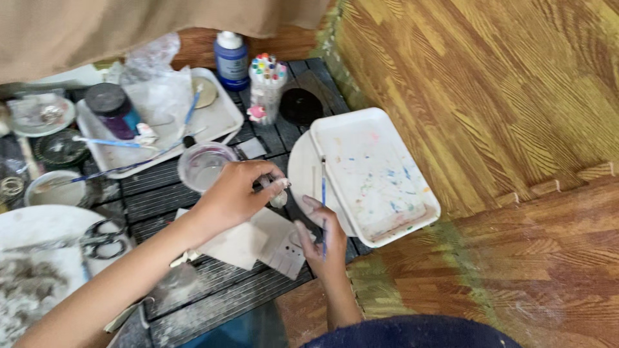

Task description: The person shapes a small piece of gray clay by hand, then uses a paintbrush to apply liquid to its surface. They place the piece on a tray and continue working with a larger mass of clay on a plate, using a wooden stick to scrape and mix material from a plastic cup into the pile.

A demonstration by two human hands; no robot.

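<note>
Dark-blue clothing [412, 332] fills the bottom edge, with both forearms running up from it to the work. Right hand [322, 241] is closed on a thin blue-handled brush [324, 193], pinched low on the shaft so the tip points away and rests at the near rim of the paint-smeared white tray [377, 174] (colour streaks inside suggest it's doing palette duty). Left hand [235, 193] reaches across, fingertips pinched tight around a small pale piece [278, 190], kept just left of the brush shaft at about the same height, probably so brush and piece stay close together. Just behind that left grip sits a clear cup of cloudy water [203, 166], within easy dipping reach. Under both hands: white flat cards [258, 241] on a dark slatted board [213, 296], likely as a drip guard. Round white plate [303, 174] lies tucked beneath the tray's left edge, between the two grips. Further out from the left hand: scissors [103, 238] to its left, a cup of coloured markers [266, 84] and a blue bottle [231, 59] beyond it, plus a second tray with spare brushes [161, 119]. Wooden floor [503, 84] lies right of the brush hand.
</note>
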